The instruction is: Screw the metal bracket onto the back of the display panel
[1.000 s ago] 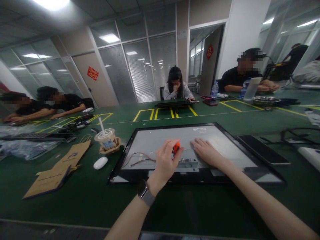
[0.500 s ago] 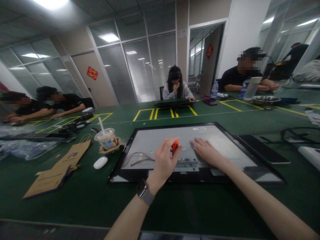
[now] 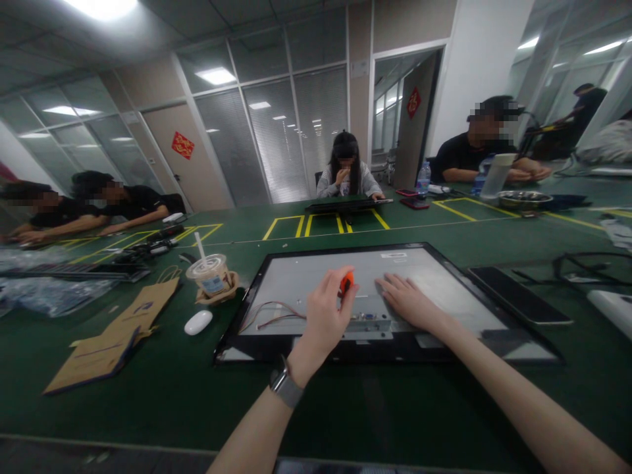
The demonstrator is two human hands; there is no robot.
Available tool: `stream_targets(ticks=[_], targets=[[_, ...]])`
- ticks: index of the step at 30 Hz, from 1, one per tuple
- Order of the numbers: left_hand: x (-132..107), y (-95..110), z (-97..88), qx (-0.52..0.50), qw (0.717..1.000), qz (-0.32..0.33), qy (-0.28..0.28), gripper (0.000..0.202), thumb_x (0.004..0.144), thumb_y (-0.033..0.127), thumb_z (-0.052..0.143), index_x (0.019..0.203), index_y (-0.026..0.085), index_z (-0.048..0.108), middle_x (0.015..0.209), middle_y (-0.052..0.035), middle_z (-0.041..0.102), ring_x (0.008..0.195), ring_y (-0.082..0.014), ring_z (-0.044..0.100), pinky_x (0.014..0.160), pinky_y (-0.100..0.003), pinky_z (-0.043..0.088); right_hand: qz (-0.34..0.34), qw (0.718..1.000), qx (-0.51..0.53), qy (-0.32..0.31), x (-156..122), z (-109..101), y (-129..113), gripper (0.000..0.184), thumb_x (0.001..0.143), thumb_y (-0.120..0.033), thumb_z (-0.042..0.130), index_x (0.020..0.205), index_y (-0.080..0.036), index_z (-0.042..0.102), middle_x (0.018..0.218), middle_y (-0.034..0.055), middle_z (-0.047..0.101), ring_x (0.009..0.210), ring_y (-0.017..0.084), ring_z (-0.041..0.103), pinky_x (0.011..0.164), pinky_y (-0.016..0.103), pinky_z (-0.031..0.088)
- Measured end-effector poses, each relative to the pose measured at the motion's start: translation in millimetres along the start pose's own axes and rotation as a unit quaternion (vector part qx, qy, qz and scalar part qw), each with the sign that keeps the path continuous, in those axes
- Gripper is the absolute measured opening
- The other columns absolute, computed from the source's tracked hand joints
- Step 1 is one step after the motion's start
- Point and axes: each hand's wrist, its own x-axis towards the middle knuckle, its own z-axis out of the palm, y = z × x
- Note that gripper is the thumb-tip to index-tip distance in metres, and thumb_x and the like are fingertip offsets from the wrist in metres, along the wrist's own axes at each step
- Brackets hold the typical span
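Observation:
A monitor panel [image 3: 296,273] lies flat with its grey metal back facing up and a black frame around it. Above its middle, my left hand [image 3: 326,306] has its fingers closed round the orange and black handle of a screwdriver [image 3: 348,282]; the fingers hide the shaft and tip. My right hand [image 3: 407,299] rests flat on the metal back, fingers stretched out. Between and below the hands sits a metal bracket with connector ports [image 3: 368,322]. Thin red and black wires [image 3: 276,309] run across the panel's left part.
Left of the panel stand a drink cup with a straw [image 3: 210,276] in a cardboard holder, a white mouse [image 3: 198,322] and a brown paper bag [image 3: 113,336]. On the right lie a dark flat slab [image 3: 518,294] and black cables [image 3: 592,266]. Several people sit around the green table [image 3: 148,408].
The screwdriver handle and the fingers of my left hand have turned and shifted slightly. My right hand stays in place. The person opposite has moved a hand slightly near the face.

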Motion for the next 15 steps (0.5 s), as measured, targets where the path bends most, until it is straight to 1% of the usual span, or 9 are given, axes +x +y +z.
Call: stream_targets(ticks=[4, 8, 12, 15], targets=[[-1.0, -0.6, 1.5, -0.039, 0.999, -0.016, -0.016, 0.029, 0.097, 0.021, 0.044, 0.126, 0.020, 0.046, 0.103, -0.0074, 0.063, 0.079, -0.0143, 0.065, 0.075, -0.030, 0.056, 0.002, 1.000, 0.011, 0.007, 0.0, 0.9, 0.5, 0.048, 0.099, -0.025, 0.029, 0.143, -0.017, 0.045, 0.147, 0.0196, 0.046, 0.137, 0.032, 0.042, 0.107, 0.053, 0.037], [-1.9, -3.2, 2.8, -0.081, 0.995, -0.038, -0.032, 0.031, 0.098, 0.019, 0.040, 0.129, 0.021, 0.042, 0.104, -0.0069, 0.062, 0.072, -0.0116, 0.065, 0.071, -0.028, 0.055, 0.011, 1.000, 0.016, 0.001, 0.3, 0.8, 0.4, 0.049, 0.099, -0.027, 0.028, 0.144, -0.018, 0.045, 0.148, 0.0185, 0.046, 0.137, 0.032, 0.043, 0.108, 0.053, 0.037], [-1.6, -5.1, 2.1, -0.104, 0.992, -0.061, -0.036, 0.031, 0.099, 0.018, 0.036, 0.129, 0.021, 0.040, 0.105, -0.0066, 0.060, 0.071, -0.0105, 0.064, 0.071, -0.028, 0.054, 0.011, 1.000, 0.011, -0.002, 0.0, -0.3, 0.0, 0.050, 0.099, -0.027, 0.026, 0.144, -0.018, 0.045, 0.148, 0.0177, 0.046, 0.137, 0.032, 0.043, 0.108, 0.053, 0.037], [-1.5, -5.6, 0.6, -0.110, 0.992, -0.059, -0.029, 0.029, 0.099, 0.018, 0.037, 0.127, 0.020, 0.041, 0.103, -0.0061, 0.060, 0.072, -0.0108, 0.064, 0.074, -0.029, 0.054, 0.009, 1.000, 0.012, 0.001, -0.2, -0.8, -0.1, 0.049, 0.099, -0.026, 0.026, 0.144, -0.017, 0.045, 0.148, 0.0182, 0.046, 0.137, 0.032, 0.042, 0.108, 0.053, 0.037]])
